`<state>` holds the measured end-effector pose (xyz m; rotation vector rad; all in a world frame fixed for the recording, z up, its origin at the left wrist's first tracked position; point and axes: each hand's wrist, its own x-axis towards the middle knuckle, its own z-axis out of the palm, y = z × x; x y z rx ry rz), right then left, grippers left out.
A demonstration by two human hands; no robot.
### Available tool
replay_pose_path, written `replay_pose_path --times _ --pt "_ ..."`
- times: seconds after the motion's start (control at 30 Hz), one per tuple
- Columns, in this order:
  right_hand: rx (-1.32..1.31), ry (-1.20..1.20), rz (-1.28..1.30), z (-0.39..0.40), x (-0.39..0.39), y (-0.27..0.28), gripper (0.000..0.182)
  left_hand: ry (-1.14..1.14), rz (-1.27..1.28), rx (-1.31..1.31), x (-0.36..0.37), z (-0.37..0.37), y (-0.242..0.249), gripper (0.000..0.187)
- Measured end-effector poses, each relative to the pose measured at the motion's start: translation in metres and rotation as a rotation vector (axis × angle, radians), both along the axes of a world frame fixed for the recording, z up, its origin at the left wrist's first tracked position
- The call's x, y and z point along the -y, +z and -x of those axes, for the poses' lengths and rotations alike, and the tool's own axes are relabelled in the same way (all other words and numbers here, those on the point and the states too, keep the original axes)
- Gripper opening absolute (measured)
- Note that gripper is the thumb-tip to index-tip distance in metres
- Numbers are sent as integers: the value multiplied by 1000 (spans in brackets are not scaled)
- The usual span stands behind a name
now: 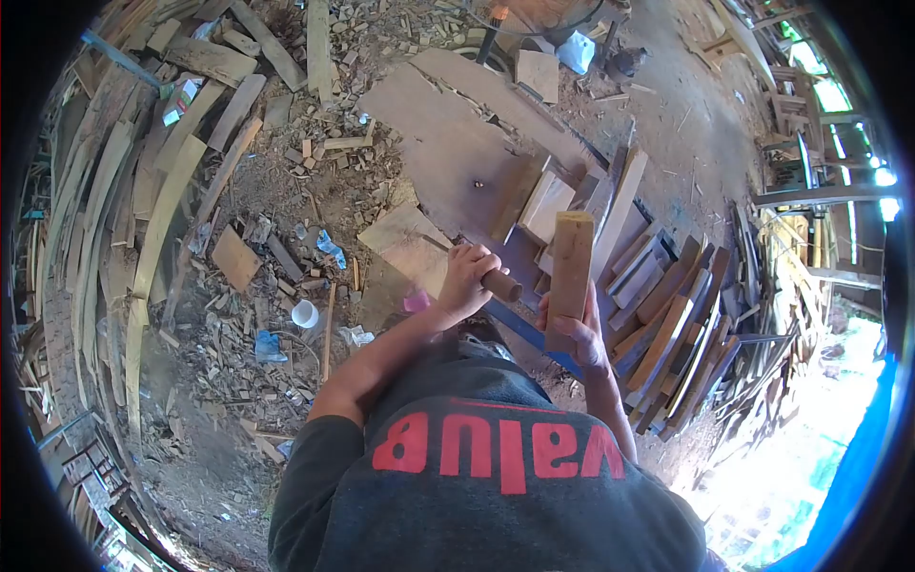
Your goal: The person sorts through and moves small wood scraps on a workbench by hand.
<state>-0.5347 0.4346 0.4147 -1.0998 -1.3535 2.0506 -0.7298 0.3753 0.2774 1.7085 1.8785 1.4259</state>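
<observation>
My left hand (469, 283) is closed around a round wooden tool handle (501, 285), whose blunt end sticks out to the right. A thin dark line runs up-left from the fist over a pale board (405, 246); the tool's working end cannot be made out. In my right hand (583, 334) is a rectangular wooden block (572, 262), held nearly upright by its lower part, thumb across the near face. Beyond both hands lies a brown wooden work surface (457, 153), with several cut wood pieces (548, 202) behind the block.
Stacked wood pieces (667, 353) lie to the right. Long planks (162, 210) are piled on the left. Offcuts and litter cover the ground, with a white cup (305, 314) and blue plastic scraps (270, 346) among them. A blue edge (534, 334) runs beneath my right hand.
</observation>
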Motion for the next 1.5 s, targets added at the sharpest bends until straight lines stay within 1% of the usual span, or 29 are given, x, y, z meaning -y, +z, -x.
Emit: replay_pose_path --times 0.23,0.3,0.33,0.43,0.53,0.6,0.63,0.7,0.73,0.77,0.83,0.87,0.9,0.97,1.03,1.07,1.1,1.17,1.2,1.23,1.3,1.33,1.37,1.4,1.43,1.47,1.5 --pt "14 -8 -34 -5 4 22 67 -14 1 -5 2 -3 -2 21" --pt "27 -12 -45 -7 6 20 76 -9 -8 -10 0 -4 -2 21" --pt "27 -7 -49 -9 5 19 76 -4 -12 -11 -1 -5 -2 21" --pt "30 -1 -39 -15 2 15 73 22 -27 -16 -5 -8 -3 21" --pt "29 23 -31 -19 -2 12 69 36 18 -14 -6 -9 -2 20" --pt "58 13 -53 -20 -6 13 62 57 15 59 -7 -10 0 19" --pt "56 21 -52 -20 -9 17 62 65 16 58 -7 -11 0 19" --pt "253 77 -259 -18 -16 34 57 68 -31 93 -7 -10 -1 19" --pt "236 81 -307 -13 -17 51 56 78 -31 89 -6 -10 0 19" --pt "152 52 -428 -19 -18 48 56 71 -24 99 -5 -10 1 18" --pt "-31 -109 -644 -6 -9 67 54 76 -16 110 -4 -9 4 18" --pt "166 -1 -1276 -25 -20 43 58 89 -27 96 -4 -8 4 22" --pt "75 226 -1348 -13 -31 68 61 101 -38 81 -4 -8 5 25" --pt "312 89 -545 -18 -7 67 40 123 -28 106 -6 -6 6 25" --pt "346 461 -1042 -24 -30 -19 54 148 -24 129 -9 -2 6 25" --pt "660 571 -788 -16 -22 -18 67 127 -27 155 -8 0 5 25" --pt "630 556 -808 -11 -21 -15 70 104 -32 179 -8 4 8 25" --pt "483 425 -795 -13 -24 2 65 166 -56 191 -8 6 13 26" --pt "6 219 -1106 -2 -27 1 62 148 -36 246 -7 7 13 26" --pt "-128 154 -827 -1 -23 10 61 129 -20 299 -8 8 12 26" --pt "18 325 -1169 -1 -40 27 61 153 -34 282 -9 9 7 27" --pt "13 329 -1171 -1 -42 14 61 152 -26 305 -9 9 8 27" --pt "131 452 -1184 -2 -44 -11 64 153 -20 329 -8 9 9 28" --pt "250 577 -1196 5 -44 -18 67 162 -28 328 -8 10 10 28" --pt "596 586 -815 3 -36 -22 68 150 -53 253 -4 8 11 28" --pt "589 570 -830 -5 -36 -17 67 144 -83 175 -4 10 11 28" --pt "576 568 -854 -3 -42 -5 66 169 -96 174 -9 16 10 28"
